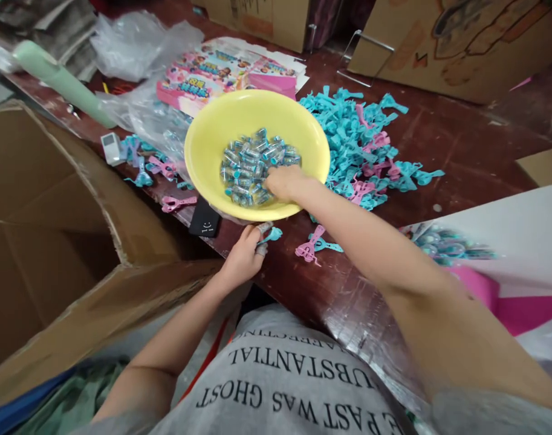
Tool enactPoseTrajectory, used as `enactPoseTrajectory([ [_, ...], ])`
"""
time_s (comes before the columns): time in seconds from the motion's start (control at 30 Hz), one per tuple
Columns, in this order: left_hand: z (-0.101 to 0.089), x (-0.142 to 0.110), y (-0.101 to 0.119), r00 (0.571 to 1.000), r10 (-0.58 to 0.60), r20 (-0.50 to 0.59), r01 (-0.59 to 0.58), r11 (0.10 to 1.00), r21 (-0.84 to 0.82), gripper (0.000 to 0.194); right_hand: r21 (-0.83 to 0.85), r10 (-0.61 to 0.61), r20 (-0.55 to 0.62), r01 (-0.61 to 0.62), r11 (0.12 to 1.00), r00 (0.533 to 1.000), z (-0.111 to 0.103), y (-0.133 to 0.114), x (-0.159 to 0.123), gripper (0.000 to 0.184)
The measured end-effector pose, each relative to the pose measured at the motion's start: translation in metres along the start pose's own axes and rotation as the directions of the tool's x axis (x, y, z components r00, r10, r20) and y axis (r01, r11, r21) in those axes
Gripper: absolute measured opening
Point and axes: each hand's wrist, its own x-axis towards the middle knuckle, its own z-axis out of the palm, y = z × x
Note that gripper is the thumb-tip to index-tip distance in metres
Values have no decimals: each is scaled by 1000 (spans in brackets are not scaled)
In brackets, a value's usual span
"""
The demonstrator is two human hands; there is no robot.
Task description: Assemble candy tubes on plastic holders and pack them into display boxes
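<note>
A yellow bowl (212, 142) sits near the table's front edge with several small clear capsules (251, 166) piled in it. My right hand (282, 181) reaches into the bowl, fingers curled down among the capsules; what they grip is hidden. Just below the bowl, my left hand (243, 254) rests at the table edge, closed on a small teal plastic piece (272, 234) and what looks like a capsule at its fingertips. A pink and a teal plastic piece (314, 246) lie on the wood beside it.
A heap of teal and pink plastic pieces (361, 145) lies right of the bowl. Printed pink cards (221, 72) and clear bags (135, 42) sit behind. A large open cardboard box (53, 229) stands left. A black device (204, 220) lies under the bowl's rim. White packaging (506, 241) is at right.
</note>
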Motion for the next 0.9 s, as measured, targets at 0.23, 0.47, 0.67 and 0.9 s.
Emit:
enactPoseTrajectory([
  [0.23,-31,-8,17,997,-3,73,37,883,-468,19,255,-221,-275,292,922,936,8,3,-121,37],
  [0.47,-26,0,35,998,26,56,13,802,-597,22,328,-249,-416,400,856,875,39,-7,-164,31],
  [0.67,-26,0,39,996,54,72,4,774,-633,26,187,-251,-343,328,926,905,37,-8,-173,28],
  [0.9,-33,5,41,995,-2,95,64,751,-657,29,361,-92,-590,365,858,802,42,-6,-173,21],
])
